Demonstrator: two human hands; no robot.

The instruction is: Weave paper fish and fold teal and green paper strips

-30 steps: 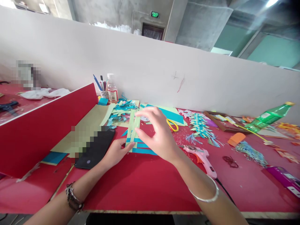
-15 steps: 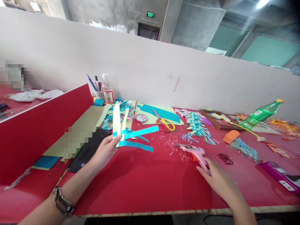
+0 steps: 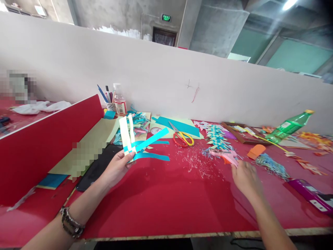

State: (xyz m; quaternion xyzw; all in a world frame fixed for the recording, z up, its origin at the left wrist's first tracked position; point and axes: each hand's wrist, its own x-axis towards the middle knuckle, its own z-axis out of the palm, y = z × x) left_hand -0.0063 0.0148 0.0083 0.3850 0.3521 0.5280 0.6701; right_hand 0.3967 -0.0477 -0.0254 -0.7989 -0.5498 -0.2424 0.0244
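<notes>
Between the thumb and fingers of my left hand (image 3: 121, 161) are woven paper strips (image 3: 127, 133), pale yellow ones pointing up and blue ones fanning out to the right. My right hand (image 3: 246, 177) is closed around the handle end of a pink glue gun (image 3: 222, 153), whose nozzle points left. Just beyond the gun lies a blue and pale yellow woven paper piece (image 3: 218, 135) with tassels, partly hidden by the gun. Scissors (image 3: 183, 138) with a red and a yellow handle rest between the two hands, farther back.
A black phone-like slab (image 3: 97, 170) lies beside the red divider (image 3: 49, 139). Paper scraps, a clear bottle (image 3: 120, 100) and a pen cup (image 3: 110, 106) stand near the white wall. On the right are a tilted green bottle (image 3: 291, 126), blue tassels (image 3: 272, 166) and a purple device (image 3: 309, 194).
My right hand has moved the glue gun back and to the right, near the tassels. My left hand has shifted slightly left, tilting the paper strips.
</notes>
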